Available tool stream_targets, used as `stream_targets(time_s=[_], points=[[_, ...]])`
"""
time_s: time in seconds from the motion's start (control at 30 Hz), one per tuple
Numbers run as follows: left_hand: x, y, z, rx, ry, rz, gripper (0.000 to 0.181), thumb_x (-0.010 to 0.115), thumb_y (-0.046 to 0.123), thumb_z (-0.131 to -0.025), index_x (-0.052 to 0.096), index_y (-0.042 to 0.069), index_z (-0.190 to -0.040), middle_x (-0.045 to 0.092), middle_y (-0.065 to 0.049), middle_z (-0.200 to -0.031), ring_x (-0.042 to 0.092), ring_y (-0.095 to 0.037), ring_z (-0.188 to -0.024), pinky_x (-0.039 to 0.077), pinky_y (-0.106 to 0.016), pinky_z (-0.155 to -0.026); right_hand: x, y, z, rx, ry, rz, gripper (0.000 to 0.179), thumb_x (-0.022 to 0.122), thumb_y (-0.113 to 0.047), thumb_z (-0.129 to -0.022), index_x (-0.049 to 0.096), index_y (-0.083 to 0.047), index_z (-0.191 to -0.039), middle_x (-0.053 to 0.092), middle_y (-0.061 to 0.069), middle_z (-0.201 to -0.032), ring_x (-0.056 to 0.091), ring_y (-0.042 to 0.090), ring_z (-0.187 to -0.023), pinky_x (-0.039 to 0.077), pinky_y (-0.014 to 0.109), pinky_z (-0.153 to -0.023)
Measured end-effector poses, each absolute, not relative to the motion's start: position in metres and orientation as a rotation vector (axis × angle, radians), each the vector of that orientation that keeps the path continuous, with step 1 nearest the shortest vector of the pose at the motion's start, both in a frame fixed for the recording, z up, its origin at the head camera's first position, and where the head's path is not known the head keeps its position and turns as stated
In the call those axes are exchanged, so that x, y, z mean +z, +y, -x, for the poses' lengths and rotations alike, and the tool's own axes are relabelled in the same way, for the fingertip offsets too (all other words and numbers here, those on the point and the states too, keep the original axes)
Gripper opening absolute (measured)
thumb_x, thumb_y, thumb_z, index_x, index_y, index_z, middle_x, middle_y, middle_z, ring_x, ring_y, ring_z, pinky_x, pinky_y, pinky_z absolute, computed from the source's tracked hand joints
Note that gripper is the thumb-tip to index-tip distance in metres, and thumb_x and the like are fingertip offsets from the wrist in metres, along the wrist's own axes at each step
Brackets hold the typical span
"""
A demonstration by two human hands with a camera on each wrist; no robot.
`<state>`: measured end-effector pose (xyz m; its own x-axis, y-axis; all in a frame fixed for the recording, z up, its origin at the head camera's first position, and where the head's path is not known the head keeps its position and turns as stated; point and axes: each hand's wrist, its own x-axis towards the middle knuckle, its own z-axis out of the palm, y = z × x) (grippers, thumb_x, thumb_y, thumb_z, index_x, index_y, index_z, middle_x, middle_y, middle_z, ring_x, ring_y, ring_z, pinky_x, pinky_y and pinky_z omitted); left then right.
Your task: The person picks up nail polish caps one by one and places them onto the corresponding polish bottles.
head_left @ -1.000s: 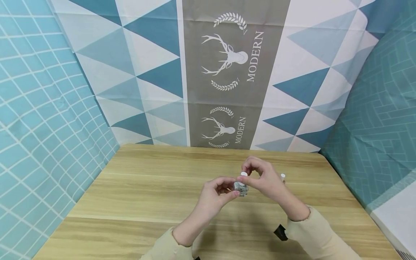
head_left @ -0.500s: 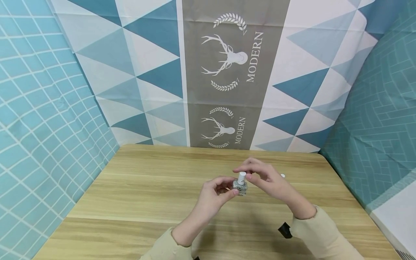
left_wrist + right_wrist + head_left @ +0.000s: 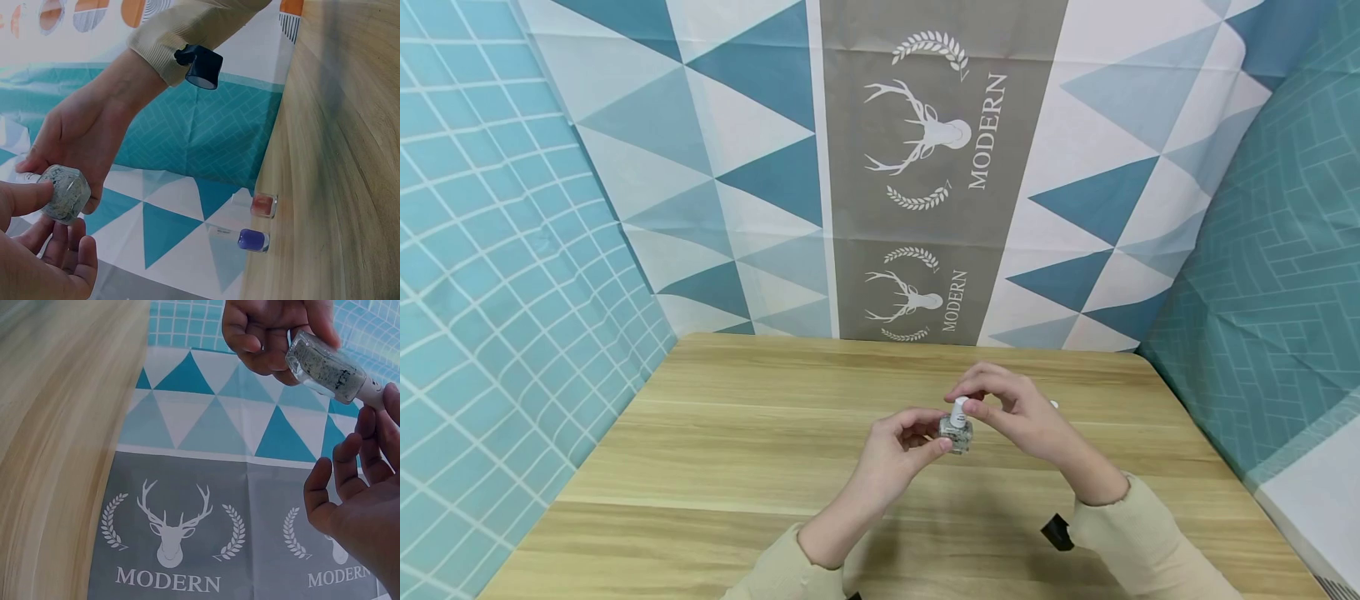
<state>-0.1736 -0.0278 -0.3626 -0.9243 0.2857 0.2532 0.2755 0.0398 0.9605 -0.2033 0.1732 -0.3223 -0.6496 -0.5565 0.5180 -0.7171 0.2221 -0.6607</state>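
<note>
A small clear glass nail polish bottle (image 3: 955, 437) with pale, dark-speckled contents is held up above the table. My left hand (image 3: 891, 454) grips its glass body between thumb and fingers. On top is a white cap (image 3: 958, 412), which my right hand (image 3: 1018, 412) pinches between thumb and fingers. The right wrist view shows the bottle (image 3: 328, 369) tilted, its white cap (image 3: 371, 394) seated at the neck. From the left wrist, the speckled bottle (image 3: 65, 195) covers part of the right hand's fingers, and the cap is mostly hidden.
Two more nail polish bottles, one purple-blue (image 3: 252, 240) and one reddish (image 3: 264, 205), stand on the wooden table (image 3: 737, 467). In the head view only a white cap tip (image 3: 1055, 404) shows behind the right hand. Patterned cloths surround the table.
My right hand first covered the cap, then its fingers loosened and shifted slightly; now thumb and fingers are back against the cap. My left hand and the bottle have hardly moved.
</note>
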Motion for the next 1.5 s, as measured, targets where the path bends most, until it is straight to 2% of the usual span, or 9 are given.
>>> stream_targets(time_s=[0.3,0.6,1.13,1.23,1.33,1.5], points=[[-0.362,-0.028,0.173,2.085,2.252,-0.595,0.027,0.072,0.011,-0.083,0.067,0.003,-0.108,0.066,-0.009,-0.097,0.059,-0.015,-0.086,0.050,-0.020,-0.074,-0.324,0.171,0.202,1.366,-2.312,-1.153,0.021,0.062,0.001,-0.088,0.068,-0.012,-0.102,0.063,0.002,-0.096,0.056,0.012,-0.087,0.047,0.026,-0.075],[-0.361,-0.027,0.171,2.122,2.255,-0.577,0.028,0.073,0.008,-0.082,0.066,0.001,-0.108,0.067,-0.013,-0.097,0.059,-0.015,-0.086,0.050,-0.020,-0.073,-0.325,0.167,0.204,1.356,-2.307,-1.101,0.020,0.068,0.000,-0.083,0.067,-0.016,-0.095,0.060,-0.002,-0.089,0.054,0.011,-0.077,0.047,0.025,-0.072],[-0.360,-0.026,0.171,2.138,2.257,-0.559,0.029,0.074,0.007,-0.080,0.066,0.000,-0.107,0.067,-0.013,-0.095,0.059,-0.015,-0.084,0.050,-0.020,-0.071,-0.324,0.162,0.203,1.421,-2.347,-1.004,0.019,0.071,-0.002,-0.081,0.059,-0.016,-0.083,0.054,-0.002,-0.084,0.050,0.013,-0.077,0.045,0.026,-0.072],[-0.360,-0.026,0.171,2.135,2.260,-0.552,0.029,0.074,0.007,-0.080,0.066,0.000,-0.107,0.067,-0.012,-0.095,0.059,-0.015,-0.084,0.050,-0.020,-0.072,-0.324,0.162,0.203,1.418,-2.377,-0.980,0.016,0.071,-0.006,-0.082,0.059,-0.016,-0.085,0.054,-0.002,-0.085,0.051,0.013,-0.077,0.046,0.026,-0.071],[-0.361,-0.027,0.171,2.138,2.257,-0.542,0.029,0.074,0.008,-0.080,0.067,0.001,-0.107,0.067,-0.012,-0.095,0.059,-0.015,-0.084,0.049,-0.020,-0.072,-0.326,0.164,0.202,1.404,-2.409,-0.974,0.012,0.070,-0.010,-0.085,0.063,-0.015,-0.094,0.056,-0.003,-0.090,0.052,0.012,-0.079,0.047,0.026,-0.073],[-0.361,-0.028,0.173,2.116,2.273,-0.513,0.028,0.074,0.010,-0.080,0.067,0.004,-0.107,0.066,-0.008,-0.095,0.059,-0.014,-0.085,0.049,-0.020,-0.073,-0.325,0.167,0.202,1.400,-2.409,-1.037,0.022,0.063,-0.008,-0.090,0.064,-0.014,-0.111,0.060,0.000,-0.100,0.053,0.013,-0.082,0.048,0.025,-0.073]])
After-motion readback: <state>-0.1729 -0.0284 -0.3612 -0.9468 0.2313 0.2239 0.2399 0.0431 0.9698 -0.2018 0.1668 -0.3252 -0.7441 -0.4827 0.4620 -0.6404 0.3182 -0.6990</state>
